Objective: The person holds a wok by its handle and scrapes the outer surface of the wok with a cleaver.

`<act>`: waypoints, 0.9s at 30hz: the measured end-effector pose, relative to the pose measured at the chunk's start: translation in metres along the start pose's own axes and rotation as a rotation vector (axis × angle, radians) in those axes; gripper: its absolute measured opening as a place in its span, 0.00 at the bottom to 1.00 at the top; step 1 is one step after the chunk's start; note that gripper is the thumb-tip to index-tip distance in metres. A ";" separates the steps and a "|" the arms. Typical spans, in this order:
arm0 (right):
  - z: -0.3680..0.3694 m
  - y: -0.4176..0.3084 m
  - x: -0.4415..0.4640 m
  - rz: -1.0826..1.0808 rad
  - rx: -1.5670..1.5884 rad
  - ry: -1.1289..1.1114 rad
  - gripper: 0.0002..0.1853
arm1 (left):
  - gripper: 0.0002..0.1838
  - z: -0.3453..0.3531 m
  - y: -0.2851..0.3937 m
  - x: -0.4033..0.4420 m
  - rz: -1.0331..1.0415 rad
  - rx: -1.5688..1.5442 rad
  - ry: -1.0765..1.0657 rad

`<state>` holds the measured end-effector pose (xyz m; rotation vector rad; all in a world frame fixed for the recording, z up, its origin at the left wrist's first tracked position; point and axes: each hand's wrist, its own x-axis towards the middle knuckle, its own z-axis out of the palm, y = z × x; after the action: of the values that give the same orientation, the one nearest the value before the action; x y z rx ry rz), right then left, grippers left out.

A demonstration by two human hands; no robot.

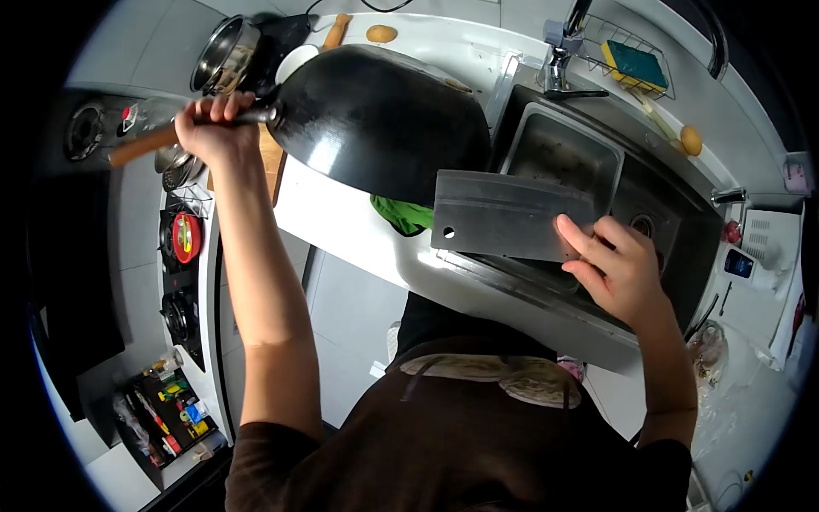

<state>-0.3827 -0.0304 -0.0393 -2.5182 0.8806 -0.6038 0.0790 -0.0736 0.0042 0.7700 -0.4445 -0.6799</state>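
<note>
My left hand [217, 128] is closed around the brown wooden handle [145, 145] of a large black wok [375, 128]. The wok is tilted over the counter, its rounded dark side facing me, and its far side reaches the sink. My right hand [621, 269] grips a wide grey cleaver [503, 218] by its right end, over the front of the sink. A small round hole shows in the blade's left corner; the cleaver's handle is hidden by the hand. A green cloth [401, 215] lies on the counter, partly under the wok.
In the black sink [682, 247] sits a rectangular metal basin [567, 145], below the faucet [559, 72]. A wire rack holds a sponge [633, 66]. Behind the wok are a steel pot [226, 53], a white bowl [297, 61] and a potato [381, 33]. A stove stands left.
</note>
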 end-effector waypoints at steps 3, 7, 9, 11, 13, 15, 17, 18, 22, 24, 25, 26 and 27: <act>0.006 -0.001 -0.005 0.044 0.026 0.050 0.28 | 0.11 0.024 -0.008 0.021 -0.036 0.060 -0.113; 0.013 -0.002 -0.010 0.088 0.044 0.125 0.28 | 0.11 0.062 -0.023 0.034 -0.066 0.123 -0.130; 0.016 -0.002 -0.019 0.160 0.084 0.131 0.28 | 0.12 0.076 -0.030 0.038 -0.083 0.134 -0.166; 0.023 0.002 -0.025 0.169 0.087 0.143 0.27 | 0.12 0.087 -0.036 0.043 -0.108 0.136 -0.195; 0.026 -0.002 -0.022 0.171 0.093 0.161 0.27 | 0.13 0.097 -0.043 0.048 -0.140 0.153 -0.228; 0.031 -0.006 -0.021 0.200 0.123 0.178 0.27 | 0.13 0.107 -0.049 0.047 -0.148 0.172 -0.235; 0.036 -0.004 -0.024 0.202 0.141 0.206 0.28 | 0.13 0.115 -0.053 0.045 -0.135 0.182 -0.233; 0.040 -0.003 -0.029 0.219 0.141 0.191 0.28 | 0.13 0.118 -0.054 0.045 -0.135 0.185 -0.237; 0.047 -0.007 -0.032 0.219 0.167 0.224 0.28 | 0.15 0.123 -0.056 0.048 -0.177 0.188 -0.253; 0.044 -0.013 -0.020 0.216 0.186 0.270 0.27 | 0.16 0.128 -0.060 0.044 -0.205 0.191 -0.290; 0.045 -0.014 -0.018 0.219 0.206 0.273 0.27 | 0.17 0.130 -0.060 0.042 -0.205 0.196 -0.270; 0.045 -0.013 -0.020 0.215 0.206 0.278 0.27 | 0.19 0.135 -0.059 0.039 -0.199 0.201 -0.249; 0.047 -0.014 -0.025 0.227 0.209 0.264 0.27 | 0.19 0.138 -0.059 0.035 -0.193 0.202 -0.251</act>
<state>-0.3694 0.0066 -0.0780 -2.1472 1.1142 -0.9144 -0.0013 -0.1956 0.0525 0.9305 -0.6807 -0.9274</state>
